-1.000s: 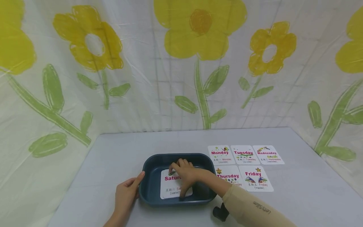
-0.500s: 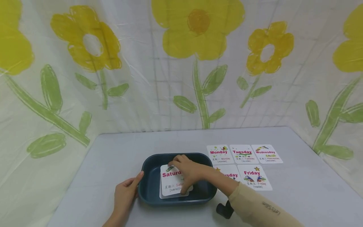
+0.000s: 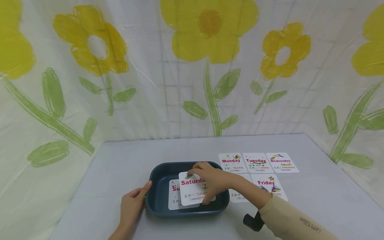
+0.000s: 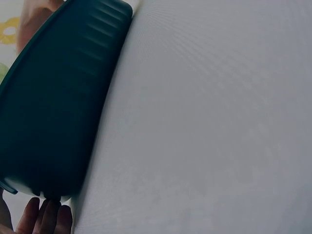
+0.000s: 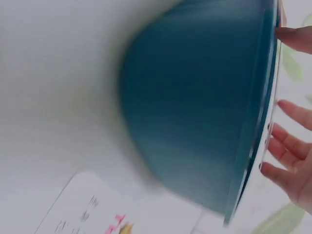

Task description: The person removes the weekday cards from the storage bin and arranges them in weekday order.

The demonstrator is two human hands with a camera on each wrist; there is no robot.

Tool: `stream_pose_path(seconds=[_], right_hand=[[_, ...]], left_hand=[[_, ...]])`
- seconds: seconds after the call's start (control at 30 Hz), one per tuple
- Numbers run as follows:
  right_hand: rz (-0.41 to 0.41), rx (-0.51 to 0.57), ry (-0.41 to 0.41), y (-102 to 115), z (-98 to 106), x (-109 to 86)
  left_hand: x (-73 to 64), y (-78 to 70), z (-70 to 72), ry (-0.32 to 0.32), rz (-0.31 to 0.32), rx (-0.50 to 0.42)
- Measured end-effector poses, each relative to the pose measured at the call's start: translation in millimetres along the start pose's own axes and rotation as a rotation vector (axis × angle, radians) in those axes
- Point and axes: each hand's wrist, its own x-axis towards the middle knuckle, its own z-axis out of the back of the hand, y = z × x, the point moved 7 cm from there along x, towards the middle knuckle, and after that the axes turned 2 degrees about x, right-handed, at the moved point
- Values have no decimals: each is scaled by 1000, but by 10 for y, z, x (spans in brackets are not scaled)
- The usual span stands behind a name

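My right hand (image 3: 211, 181) holds the white Saturday card (image 3: 193, 191) by its edges, thumb at the near edge and fingers at the far edge. The card is tilted above the dark blue plastic basin (image 3: 159, 208), partly over a second card (image 3: 174, 201) lying inside, whose printed word starts with "Su". My palm hides the Saturday card's right part. In the right wrist view, the card's thin edge (image 5: 274, 102) shows between the fingertips, level with the rim. My left hand (image 3: 132, 203) holds the basin's left end, thumb at the rim and fingers (image 4: 48, 214) against the outside wall.
Right of the basin lie the Monday card (image 3: 232, 162), Tuesday card (image 3: 258, 163) and Wednesday card (image 3: 282, 162) in a row. Below them are the Friday card (image 3: 268, 182) and a card (image 3: 239, 197) partly covered by my right forearm. A flower-printed curtain (image 3: 150, 116) hangs behind the table.
My right hand has lifted the Saturday card off the other card and moved it to the right, uncovering part of the card beneath. The left hand stays at the basin.
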Motion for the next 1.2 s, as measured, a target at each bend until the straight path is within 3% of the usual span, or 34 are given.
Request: stream_pose_path(seconds=[0.33, 0.57, 0.93, 1.2], right_hand=[[-46, 67, -54, -290, 171, -460], [-106, 57, -96, -563, 230, -755], [-172, 49, -147, -900, 369, -1276], [-205, 77, -143, -1181, 383, -1613]], left_hand=[[-12, -4, 33, -17, 5, 39], [-2, -1, 25, -9, -7, 58], [2, 11, 17, -9, 24, 55], [26, 28, 13, 17, 36, 69]])
